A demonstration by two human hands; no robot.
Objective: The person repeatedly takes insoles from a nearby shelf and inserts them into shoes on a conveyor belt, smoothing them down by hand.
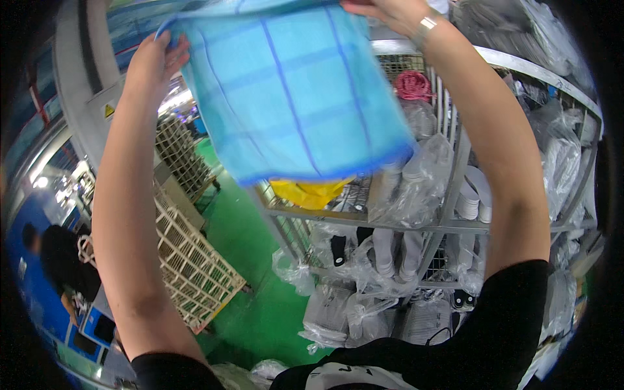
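Observation:
A light blue towel (292,97) with darker blue check lines hangs spread out in front of me at the top of the view. Its upper left corner is pinched in my left hand (156,57), whose fingers are partly spread. My right hand (395,14) grips the upper right corner, and its fingertips are cut by the upper edge of the view. Both arms are raised, with the lower hem of the towel hanging free. The cloth covers part of the shelf rack behind it.
A metal rack (448,227) holds plastic bags, grey and black socks, a pink roll (414,85) and a yellow bag (311,193). Cream wire cages (188,266) stand left on the green floor (250,312). Another person (65,260) works at the far left.

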